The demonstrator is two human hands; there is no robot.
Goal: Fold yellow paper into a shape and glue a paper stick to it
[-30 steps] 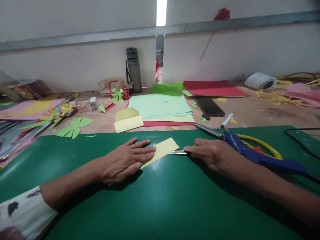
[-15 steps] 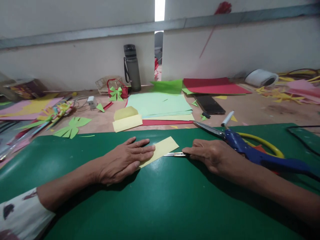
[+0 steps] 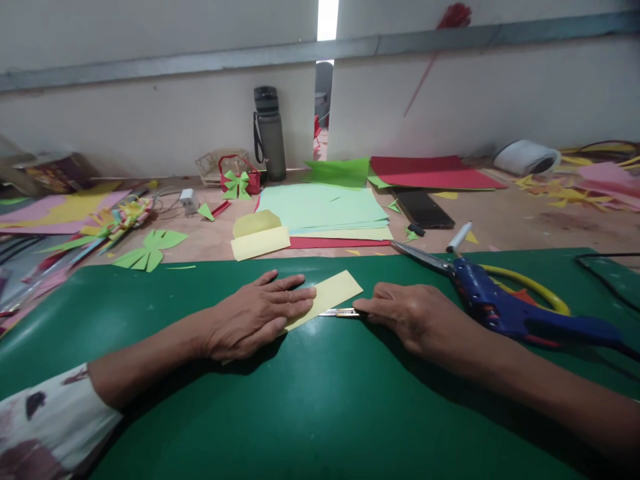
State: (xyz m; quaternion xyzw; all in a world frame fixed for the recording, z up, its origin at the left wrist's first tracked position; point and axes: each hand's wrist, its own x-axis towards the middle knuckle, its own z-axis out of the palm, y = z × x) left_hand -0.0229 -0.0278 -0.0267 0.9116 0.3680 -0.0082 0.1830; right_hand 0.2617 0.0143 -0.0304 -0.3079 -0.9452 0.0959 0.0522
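A pale yellow paper strip [image 3: 336, 291] lies slantwise on the green mat [image 3: 320, 413]. My left hand [image 3: 260, 313] presses flat on its near end, fingers stretched out, hiding part of it. In my right hand [image 3: 407, 310] is a utility knife [image 3: 345, 312], gripped with the fingers wrapped round it. Its metal blade points left and meets the strip's lower edge. Most of the knife's handle is hidden in my fist. Just beyond the mat's far edge rests another folded yellow paper piece [image 3: 261, 243].
A blue glue gun [image 3: 500, 307] and yellow-handled scissors [image 3: 425, 257] lie right of my right hand. Behind are light green sheets [image 3: 320, 210], a phone [image 3: 425, 208], red paper [image 3: 435, 172] and a bottle [image 3: 271, 143]. Green paper cutouts [image 3: 150, 250] lie at the left.
The knife has moved a little left, its tip further in along the strip's lower edge. My left hand stays flat on the strip. The whole view has shifted slightly.
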